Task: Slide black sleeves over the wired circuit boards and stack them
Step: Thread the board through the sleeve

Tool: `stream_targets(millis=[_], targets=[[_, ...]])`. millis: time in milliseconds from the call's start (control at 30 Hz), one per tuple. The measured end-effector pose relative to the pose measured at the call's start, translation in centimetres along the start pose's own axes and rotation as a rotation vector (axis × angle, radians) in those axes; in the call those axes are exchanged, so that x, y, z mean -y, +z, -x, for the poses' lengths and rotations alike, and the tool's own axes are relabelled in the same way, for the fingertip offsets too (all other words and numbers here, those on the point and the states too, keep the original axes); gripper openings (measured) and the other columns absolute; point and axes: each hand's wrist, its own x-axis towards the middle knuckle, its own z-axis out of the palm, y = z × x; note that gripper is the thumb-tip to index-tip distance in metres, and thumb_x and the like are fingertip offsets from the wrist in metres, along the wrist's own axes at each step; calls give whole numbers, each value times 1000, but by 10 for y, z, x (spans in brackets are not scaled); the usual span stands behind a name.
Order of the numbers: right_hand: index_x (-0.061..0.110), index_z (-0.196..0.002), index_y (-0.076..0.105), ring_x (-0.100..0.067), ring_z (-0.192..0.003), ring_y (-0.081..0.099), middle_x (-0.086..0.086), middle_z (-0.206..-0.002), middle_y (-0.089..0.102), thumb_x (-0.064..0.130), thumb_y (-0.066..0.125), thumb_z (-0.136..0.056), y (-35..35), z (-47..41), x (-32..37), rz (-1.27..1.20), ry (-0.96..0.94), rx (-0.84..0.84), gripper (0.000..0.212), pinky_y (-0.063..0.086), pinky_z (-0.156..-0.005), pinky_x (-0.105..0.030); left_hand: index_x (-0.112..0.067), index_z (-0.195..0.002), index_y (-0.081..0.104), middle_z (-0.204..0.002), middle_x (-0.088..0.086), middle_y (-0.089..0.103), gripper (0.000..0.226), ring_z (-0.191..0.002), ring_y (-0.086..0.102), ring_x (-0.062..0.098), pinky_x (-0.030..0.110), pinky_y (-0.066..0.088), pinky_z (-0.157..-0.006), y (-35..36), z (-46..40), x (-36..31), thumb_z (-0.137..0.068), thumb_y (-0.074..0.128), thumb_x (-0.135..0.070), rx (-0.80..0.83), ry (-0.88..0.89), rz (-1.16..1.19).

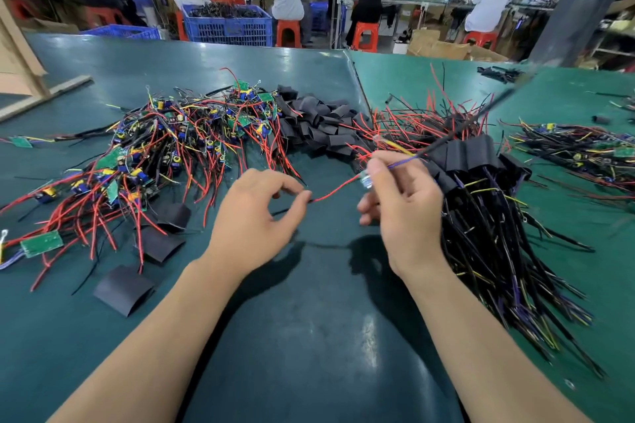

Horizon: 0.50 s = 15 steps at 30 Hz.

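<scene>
Left hand (pixel 254 213) pinched a red wire (pixel 335 192), right hand (pixel 402 206) gripped a small circuit board (pixel 366 180), sleeved stack (pixel 481 161) at two o'clock on the desk (pixel 309 319)

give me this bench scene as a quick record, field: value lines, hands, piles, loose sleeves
left hand: left hand pinches the end of a red wire
right hand: right hand grips a small wired board, mostly hidden by the fingers
unsleeved pile: bare wired circuit boards heaped at left
sleeve supply: heap of empty black sleeves behind the hands
finished stack: sleeved boards piled at right, wires trailing toward the camera
loose sleeves: three flat black sleeves near the left forearm
surface: green table
</scene>
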Motion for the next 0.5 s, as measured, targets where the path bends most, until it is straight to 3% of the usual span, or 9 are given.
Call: stream_targets(millis=[100,200,300,400,500], targets=[[17,-96,59,-15,-43,54,-2,-79,60,12,57,-99,-5,-6,3,-92,-51,-180,5,42,-38,-23,-14,-90,73,-96,5,71,20,-94,58,35,45,45,-83,-1,-4,16,-89,62,-30,14,-172,-319],[18,-98,54,-16,-43,54,3,-80,59,16,54,-99,-7,-6,5,-137,-98,-252,2,43,-38,-23,-15,-106,71,-110,13,66,25,-107,51,38,45,38,-86,-9,-5,31,-86,63,-27,-35,-425,-567],[20,-100,54,-17,-44,53,-6,-91,57,20,54,-94,-3,-1,5,-106,-135,-221,6,43,-37,-24,-10,-114,65,-118,20,58,37,-114,43,40,48,34,-91,-16,-3,36,-84,61,-32,22,-597,-726],[21,-99,56,-16,-44,52,-3,-90,57,16,55,-96,1,5,2,-31,-138,-146,6,43,-36,-24,-8,-120,57,-130,22,47,44,-125,32,39,57,33,-97,-17,-1,33,-90,55,-40,130,-795,-836],[25,-97,58,-15,-43,52,0,-89,58,14,55,-97,2,11,-2,23,-117,-111,11,42,-35,-23,-9,-124,53,-134,20,41,38,-129,27,38,60,33,-96,-16,-1,29,-93,52,-32,201,-842,-856]])
